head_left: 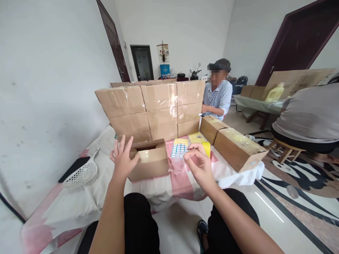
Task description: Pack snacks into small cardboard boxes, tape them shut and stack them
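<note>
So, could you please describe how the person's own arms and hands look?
Both the left hand and the right hand are bare, without gloves; no ring or watch can be seen. The forearms show no sleeves, and the fingers look slender.

A cloth-covered table (182, 180) is carrying an open carton (149, 164) beside the left fingers (129, 144), a label sheet (178, 148) near the right fingers (194, 153), and stacked cartons (162, 114) beyond; a scoop (83, 174) is lying further left.
</note>
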`<action>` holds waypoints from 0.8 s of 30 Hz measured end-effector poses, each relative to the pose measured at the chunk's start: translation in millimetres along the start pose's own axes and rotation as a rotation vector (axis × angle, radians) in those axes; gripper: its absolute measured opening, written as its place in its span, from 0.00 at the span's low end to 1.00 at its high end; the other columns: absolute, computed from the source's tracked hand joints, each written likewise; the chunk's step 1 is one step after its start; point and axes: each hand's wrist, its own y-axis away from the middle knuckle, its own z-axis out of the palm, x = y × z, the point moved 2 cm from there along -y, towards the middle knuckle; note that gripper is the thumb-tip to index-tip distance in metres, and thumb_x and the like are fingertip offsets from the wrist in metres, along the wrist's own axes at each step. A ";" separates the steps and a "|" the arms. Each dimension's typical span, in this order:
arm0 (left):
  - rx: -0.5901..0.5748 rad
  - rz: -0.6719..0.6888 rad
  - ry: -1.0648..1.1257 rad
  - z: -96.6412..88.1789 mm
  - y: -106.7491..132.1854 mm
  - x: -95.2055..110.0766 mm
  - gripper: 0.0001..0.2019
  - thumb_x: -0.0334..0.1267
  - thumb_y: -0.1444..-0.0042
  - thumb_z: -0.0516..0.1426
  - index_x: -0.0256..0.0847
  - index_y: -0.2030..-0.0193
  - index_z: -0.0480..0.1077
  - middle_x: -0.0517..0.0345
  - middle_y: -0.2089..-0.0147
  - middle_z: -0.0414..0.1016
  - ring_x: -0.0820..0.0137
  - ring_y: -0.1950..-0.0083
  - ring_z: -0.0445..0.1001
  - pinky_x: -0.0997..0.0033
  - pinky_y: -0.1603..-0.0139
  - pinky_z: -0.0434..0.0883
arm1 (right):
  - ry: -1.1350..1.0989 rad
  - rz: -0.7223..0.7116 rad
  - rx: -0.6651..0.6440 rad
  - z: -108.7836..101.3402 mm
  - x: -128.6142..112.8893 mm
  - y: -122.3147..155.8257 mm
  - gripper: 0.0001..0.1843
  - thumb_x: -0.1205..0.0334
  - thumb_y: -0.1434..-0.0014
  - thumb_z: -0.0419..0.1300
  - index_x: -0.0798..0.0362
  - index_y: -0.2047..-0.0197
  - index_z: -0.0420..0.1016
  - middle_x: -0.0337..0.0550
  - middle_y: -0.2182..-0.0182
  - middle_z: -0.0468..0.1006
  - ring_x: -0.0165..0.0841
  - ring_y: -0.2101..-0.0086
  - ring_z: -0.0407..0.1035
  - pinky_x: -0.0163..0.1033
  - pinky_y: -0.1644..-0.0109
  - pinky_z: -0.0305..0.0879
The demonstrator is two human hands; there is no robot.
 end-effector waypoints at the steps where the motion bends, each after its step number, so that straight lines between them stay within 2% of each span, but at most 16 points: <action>1: -0.074 -0.020 -0.020 5.1 -1.5 -4.8 0.33 0.41 0.39 0.55 0.50 0.26 0.58 0.51 0.20 0.49 0.43 0.20 0.41 0.24 0.28 0.43 | -0.026 0.025 -0.038 5.7 2.4 -1.0 0.08 0.59 0.37 0.64 0.48 0.69 0.78 0.44 0.58 0.70 0.40 0.52 0.68 0.49 0.44 0.64; 3: -0.173 -0.030 -0.030 14.4 -1.2 -7.1 0.30 0.40 0.37 0.52 0.54 0.27 0.60 0.53 0.23 0.58 0.46 0.21 0.46 0.21 0.29 0.39 | -0.061 0.056 -0.122 17.5 4.4 -3.5 0.08 0.58 0.38 0.64 0.48 0.69 0.79 0.44 0.56 0.71 0.41 0.50 0.68 0.51 0.41 0.61; 5: -0.228 -0.027 -0.030 19.8 2.1 -4.4 0.23 0.39 0.34 0.48 0.55 0.34 0.69 0.55 0.29 0.68 0.51 0.25 0.57 0.24 0.27 0.34 | -0.070 0.067 -0.202 28.3 2.8 -9.4 0.08 0.58 0.38 0.64 0.48 0.69 0.79 0.45 0.55 0.72 0.41 0.48 0.68 0.52 0.39 0.59; 7: -0.292 -0.026 -0.021 21.0 6.6 -1.8 0.21 0.41 0.32 0.46 0.54 0.40 0.75 0.55 0.31 0.71 0.53 0.28 0.63 0.28 0.26 0.34 | -0.080 0.071 -0.271 38.5 -0.3 -20.3 0.08 0.57 0.39 0.65 0.49 0.70 0.80 0.45 0.53 0.73 0.42 0.47 0.68 0.52 0.37 0.57; 9: -0.383 -0.015 -0.013 20.1 10.7 -0.9 0.22 0.49 0.32 0.47 0.52 0.38 0.73 0.54 0.28 0.67 0.52 0.26 0.61 0.29 0.25 0.38 | -0.142 0.104 -0.336 51.0 -1.7 -35.9 0.09 0.55 0.42 0.68 0.49 0.71 0.80 0.45 0.54 0.74 0.41 0.47 0.68 0.51 0.37 0.56; 11: -0.478 0.015 -0.016 18.6 13.6 -0.9 0.29 0.58 0.37 0.53 0.51 0.32 0.66 0.52 0.23 0.57 0.49 0.23 0.53 0.30 0.25 0.40 | -0.271 0.201 -0.406 68.7 1.9 -53.1 0.11 0.53 0.44 0.69 0.50 0.72 0.80 0.45 0.54 0.75 0.40 0.48 0.70 0.48 0.38 0.58; 13: -0.541 0.026 -0.039 17.5 15.1 -0.6 0.37 0.61 0.43 0.58 0.51 0.29 0.62 0.51 0.22 0.52 0.48 0.21 0.48 0.31 0.25 0.39 | -0.373 0.312 -0.475 92.5 11.1 -68.3 0.12 0.52 0.45 0.69 0.51 0.71 0.81 0.44 0.54 0.78 0.39 0.49 0.71 0.45 0.41 0.62; 14: -0.549 0.026 -0.053 16.8 15.4 -0.1 0.38 0.60 0.44 0.60 0.51 0.29 0.61 0.50 0.22 0.52 0.48 0.21 0.47 0.32 0.25 0.39 | -0.341 0.345 -0.515 106.0 17.4 -74.3 0.11 0.52 0.45 0.67 0.51 0.70 0.81 0.43 0.54 0.79 0.39 0.50 0.72 0.43 0.42 0.63; 16: -0.519 0.023 -0.079 15.4 15.6 2.0 0.36 0.56 0.45 0.62 0.50 0.31 0.64 0.48 0.23 0.55 0.50 0.22 0.50 0.36 0.25 0.41 | -0.111 0.361 -0.577 132.9 32.7 -82.2 0.09 0.55 0.43 0.64 0.51 0.67 0.82 0.42 0.55 0.82 0.37 0.52 0.74 0.42 0.43 0.64; 19: -0.451 0.021 -0.066 13.4 16.8 4.9 0.35 0.51 0.45 0.63 0.47 0.31 0.63 0.46 0.25 0.60 0.52 0.24 0.55 0.40 0.25 0.45 | 0.271 0.352 -0.593 163.4 55.5 -84.3 0.07 0.62 0.44 0.62 0.52 0.70 0.83 0.43 0.59 0.84 0.41 0.52 0.74 0.48 0.40 0.60; 21: -0.427 0.001 -0.026 12.7 18.4 4.7 0.40 0.50 0.45 0.63 0.46 0.27 0.56 0.44 0.26 0.62 0.52 0.24 0.56 0.41 0.25 0.45 | 0.374 0.346 -0.582 173.4 65.9 -81.9 0.06 0.65 0.46 0.64 0.52 0.74 0.81 0.45 0.60 0.84 0.46 0.48 0.71 0.55 0.36 0.54; 24: -0.421 0.004 0.010 12.5 20.7 2.3 0.45 0.47 0.44 0.63 0.48 0.23 0.47 0.45 0.25 0.60 0.52 0.23 0.53 0.39 0.25 0.45 | 0.491 0.316 -0.592 176.1 73.8 -78.0 0.07 0.64 0.46 0.65 0.51 0.75 0.81 0.44 0.56 0.84 0.48 0.45 0.68 0.58 0.34 0.49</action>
